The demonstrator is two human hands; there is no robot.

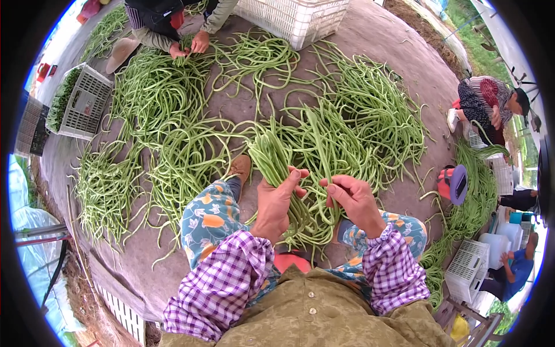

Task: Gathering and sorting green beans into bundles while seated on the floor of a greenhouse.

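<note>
My left hand [277,201] grips a thick bundle of green yardlong beans [269,158]. The upper ends of the bundle fan out beyond my thumb, and the rest hangs below the hand. To the right, my right hand [356,200] pinches a long bean [323,152] between thumb and fingers; whether a second bean is with it cannot be told. Under and beyond both hands spreads a loose pile of yardlong beans [342,134] on the ground, between my feet and farther out.
More bean heaps [160,91] lie ahead and left, where a co-worker's hands [190,45] handle beans. A white plastic crate [295,17] stands ahead; a filled crate [84,104] stands left. Rightward are a purple-topped stool [458,185], a long bean row [475,195], other people [492,104] and crates [467,269].
</note>
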